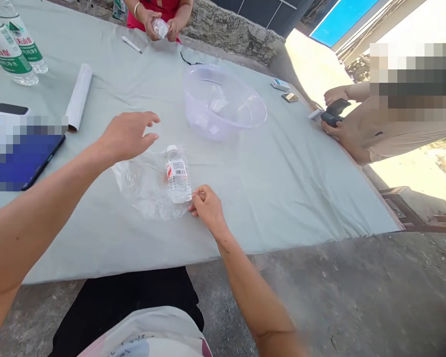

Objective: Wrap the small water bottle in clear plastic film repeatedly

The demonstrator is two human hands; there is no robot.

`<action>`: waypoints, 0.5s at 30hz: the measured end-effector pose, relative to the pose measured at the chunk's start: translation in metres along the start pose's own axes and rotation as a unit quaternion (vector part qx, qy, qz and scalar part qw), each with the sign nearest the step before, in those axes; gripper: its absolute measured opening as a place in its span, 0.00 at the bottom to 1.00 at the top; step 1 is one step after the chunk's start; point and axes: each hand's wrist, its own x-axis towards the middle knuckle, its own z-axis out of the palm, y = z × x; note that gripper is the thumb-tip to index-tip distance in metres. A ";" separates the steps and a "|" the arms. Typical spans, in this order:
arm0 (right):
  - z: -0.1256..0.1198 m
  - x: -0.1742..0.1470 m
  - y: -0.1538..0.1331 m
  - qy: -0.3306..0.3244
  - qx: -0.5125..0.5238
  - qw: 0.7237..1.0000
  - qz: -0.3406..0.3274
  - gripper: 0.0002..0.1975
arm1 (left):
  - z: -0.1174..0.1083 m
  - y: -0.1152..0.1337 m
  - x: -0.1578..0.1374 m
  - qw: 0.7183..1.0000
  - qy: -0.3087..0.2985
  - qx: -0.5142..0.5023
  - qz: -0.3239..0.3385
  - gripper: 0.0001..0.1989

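Observation:
A small clear water bottle (179, 181) with a red and white label lies on a sheet of clear plastic film (141, 193) on the table. My right hand (208, 208) pinches the film's edge beside the base of the bottle. Above the film's far left part, my left hand (128, 136) hovers with thumb and fingers apart, holding nothing. The white cap of the bottle points away from me.
A clear plastic basin (223, 106) with crumpled film inside stands beyond the bottle. Large water bottles (13, 49), a roll (79, 96) and a tablet (29, 158) are at left. Across the table a person's hands (159, 27) hold something clear; another person stands at right.

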 end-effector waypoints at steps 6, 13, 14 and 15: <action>0.001 -0.005 0.007 0.000 0.068 0.998 0.007 0.06 | 0.041 0.017 0.055 0.976 -0.186 0.114 -0.002 0.27; 0.001 -0.010 0.007 0.030 0.116 0.993 -0.003 0.07 | 0.052 -0.001 0.068 0.970 -0.026 -0.187 -0.152 0.03; 0.002 -0.011 0.007 0.035 0.118 0.992 -0.009 0.08 | 0.052 -0.007 0.069 0.958 -0.006 -0.226 -0.178 0.04; 0.003 -0.012 0.007 0.040 0.114 0.992 -0.022 0.08 | 0.052 -0.012 0.071 0.945 0.009 -0.260 -0.199 0.05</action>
